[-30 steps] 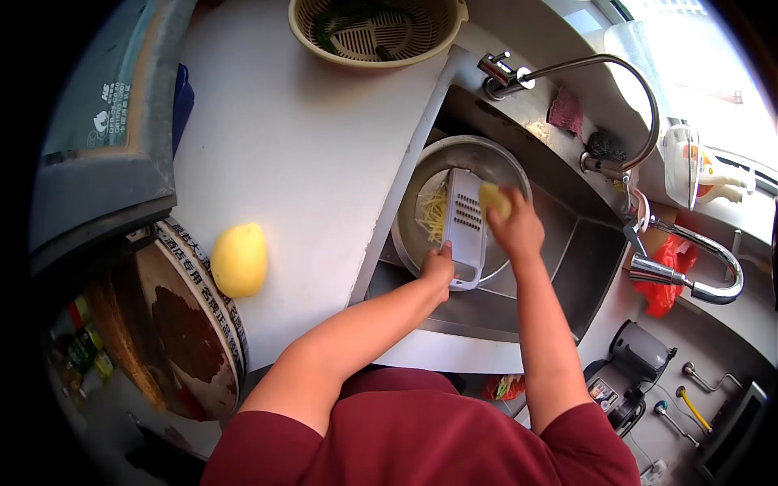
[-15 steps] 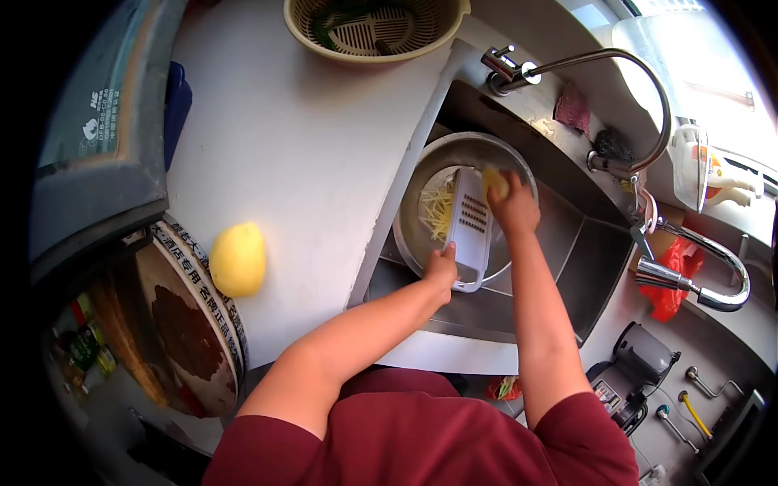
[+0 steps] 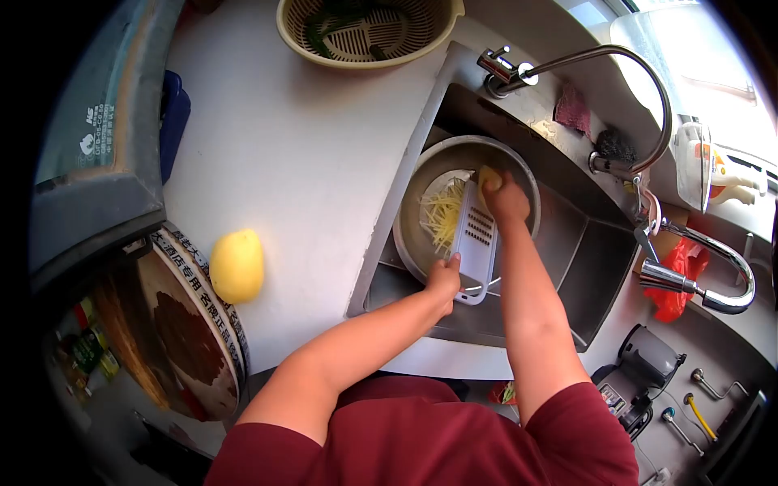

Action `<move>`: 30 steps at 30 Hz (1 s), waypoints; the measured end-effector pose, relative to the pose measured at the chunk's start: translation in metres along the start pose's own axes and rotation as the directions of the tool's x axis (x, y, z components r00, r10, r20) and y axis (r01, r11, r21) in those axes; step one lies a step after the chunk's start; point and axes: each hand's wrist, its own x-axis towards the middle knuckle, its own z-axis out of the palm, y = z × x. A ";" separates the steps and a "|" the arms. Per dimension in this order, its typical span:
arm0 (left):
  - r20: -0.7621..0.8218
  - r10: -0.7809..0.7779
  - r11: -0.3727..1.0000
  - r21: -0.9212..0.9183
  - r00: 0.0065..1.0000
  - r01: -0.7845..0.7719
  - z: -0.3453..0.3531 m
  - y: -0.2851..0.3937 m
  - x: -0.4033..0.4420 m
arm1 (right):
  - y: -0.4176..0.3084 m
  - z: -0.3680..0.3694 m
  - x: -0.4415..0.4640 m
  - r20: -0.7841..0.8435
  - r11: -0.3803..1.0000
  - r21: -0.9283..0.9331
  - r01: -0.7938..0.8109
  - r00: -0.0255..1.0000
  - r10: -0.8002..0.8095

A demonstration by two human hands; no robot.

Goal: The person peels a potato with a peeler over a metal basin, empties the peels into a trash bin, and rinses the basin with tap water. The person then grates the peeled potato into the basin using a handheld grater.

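A metal bowl (image 3: 411, 231) stands in the sink, with pale yellow shreds (image 3: 442, 215) inside it. My left hand (image 3: 443, 282) is closed on the lower left edge of a white grater (image 3: 476, 257), which leans across the bowl. My right hand (image 3: 506, 200) grips a yellow potato piece (image 3: 489, 178) at the grater's upper end, above its rows of holes. Part of the piece is hidden by my fingers. A whole peeled potato (image 3: 237, 266) lies on the counter at the left.
A beige basket (image 3: 369, 63) holding green vegetables is at the top of the counter (image 3: 300, 154). Two curved taps (image 3: 660, 105) rise beside the sink (image 3: 559, 279). A red bag (image 3: 677, 279) lies at the right, and a round board (image 3: 194, 324) stands at the lower left.
My right hand has moved with the potato piece to the upper end of the grater. The grater's lower end has shifted slightly down and right with my left hand.
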 end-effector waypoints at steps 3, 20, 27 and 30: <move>0.062 0.018 0.970 -0.242 0.998 -0.003 -0.004 0.001 0.004 | 0.010 -0.036 -0.029 -0.029 0.995 0.087 0.048 0.999 -0.045; -0.044 0.157 0.937 -0.308 0.987 -0.163 0.020 -0.018 0.006 | 0.017 -0.058 -0.159 0.045 0.978 0.208 0.014 0.999 -0.023; -0.217 0.246 0.915 -0.269 0.945 -0.300 0.026 -0.023 0.010 | 0.020 -0.076 -0.181 -0.007 0.985 0.113 0.130 0.991 -0.130; -0.161 0.144 0.939 -0.290 0.976 -0.186 0.027 -0.022 -0.002 | 0.017 -0.049 -0.156 -0.017 0.995 0.029 0.095 0.995 -0.094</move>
